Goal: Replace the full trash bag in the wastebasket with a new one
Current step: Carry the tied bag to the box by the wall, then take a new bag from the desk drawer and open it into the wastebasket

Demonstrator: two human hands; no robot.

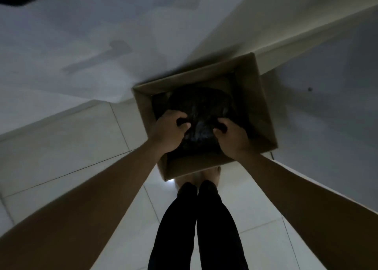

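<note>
The wall (102,45) stands behind the box and the tiled floor (61,147) spreads out from under it. The cardboard box (263,106) serves as the wastebasket, with its far side against the wall and its near side just in front of the person's legs (204,218). The black trash bag (200,104) sits inside the box and fills most of the opening.

The left hand (167,130) is curled tight round a bunch of bag plastic at the left of the box's middle. The right hand (231,137) is closed the same way on a bunch at the right. Both reach in over the near edge of the box.

The main risk is probably a tear. Thin plastic pulled from two small handfuls under a full load may stretch and split, spilling rubbish into the box. The light box may also ride up with the bag if the bag fits snugly against its sides, since nothing holds the box down. An uneven pull could tip the load toward one side.

The bag's gathered top points up, toward the camera, between the two hands. Its long axis appears to run straight down into the box. It is seen almost end on and in dim light, so its depth cannot be told.
</note>
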